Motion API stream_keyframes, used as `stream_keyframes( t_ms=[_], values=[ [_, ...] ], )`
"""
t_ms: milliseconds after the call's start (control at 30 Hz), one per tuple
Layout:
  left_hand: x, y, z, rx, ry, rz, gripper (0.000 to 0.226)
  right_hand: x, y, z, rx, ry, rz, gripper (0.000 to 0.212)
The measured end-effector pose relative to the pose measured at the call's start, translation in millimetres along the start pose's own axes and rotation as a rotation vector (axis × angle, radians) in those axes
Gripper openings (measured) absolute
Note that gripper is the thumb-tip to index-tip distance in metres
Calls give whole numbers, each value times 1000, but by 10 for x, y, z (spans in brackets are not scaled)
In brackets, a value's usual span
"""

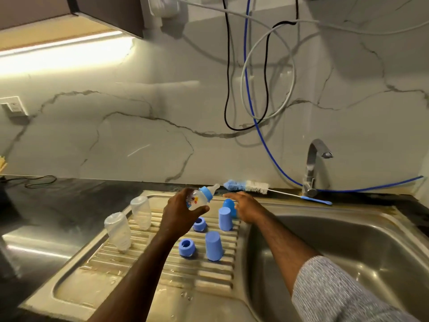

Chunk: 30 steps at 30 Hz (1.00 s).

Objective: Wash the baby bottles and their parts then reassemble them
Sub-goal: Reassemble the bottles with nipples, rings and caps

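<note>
A: Left to right?
B: Two clear bottles (118, 231) upside down on the drainboard (92, 275), left of both hands. Left hand (178, 212) grips the assembled bottle (199, 198), long axis tilted, teat pointing up-right toward the brush (246, 185).
A: Right hand (243, 208)?
B: Relaxed, fingers straight, holding nothing, hovering over a blue cap (228, 205). Nearer hand to the caps, so I'd guess a cap goes on next; other caps (213, 246) and rings (186, 247) stand below, between the arms.

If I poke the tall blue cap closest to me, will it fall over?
Probably, yes. The tall blue cap stands taller than it is wide, on the ridged, wet-looking drainboard, so it may tip easily. It looks like thin hollow plastic, so likely light. Once down, its round side could roll.
</note>
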State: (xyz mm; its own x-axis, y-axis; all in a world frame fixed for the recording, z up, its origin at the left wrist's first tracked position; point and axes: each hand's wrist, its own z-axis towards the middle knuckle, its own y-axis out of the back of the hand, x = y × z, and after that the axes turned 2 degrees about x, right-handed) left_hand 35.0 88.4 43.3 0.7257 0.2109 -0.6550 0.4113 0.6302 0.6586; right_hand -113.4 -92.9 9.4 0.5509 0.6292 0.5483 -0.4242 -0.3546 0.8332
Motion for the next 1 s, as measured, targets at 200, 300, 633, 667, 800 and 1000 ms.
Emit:
stream_keyframes(
  t_ms=[200, 300, 633, 667, 800, 1000],
  values=[
    [34, 0, -3, 16, -6, 5, 70, -14, -47, 223, 16, -70, -26, 50],
    [5, 18, -12, 18, -14, 12, 71, -68, -46, 236, -14, -98, -11, 39],
    [-576, -314, -321, -40, -144, -283, 61, -522, 111, -499, -631, -147, 741, 25],
    [-683, -425, -395, -24, -157, -324, 63, -604, 153, -646, -649, -158, 849, 21],
    [-924, -881, -643, 101, -147, -391, 68, -841, 328, -1155, -720, -194, 1274, 27],
    [-954, -1338, -879, 238, -134, -419, 53, -843, 520, -1520, -723, -111, 1476, 22]
  ],
)
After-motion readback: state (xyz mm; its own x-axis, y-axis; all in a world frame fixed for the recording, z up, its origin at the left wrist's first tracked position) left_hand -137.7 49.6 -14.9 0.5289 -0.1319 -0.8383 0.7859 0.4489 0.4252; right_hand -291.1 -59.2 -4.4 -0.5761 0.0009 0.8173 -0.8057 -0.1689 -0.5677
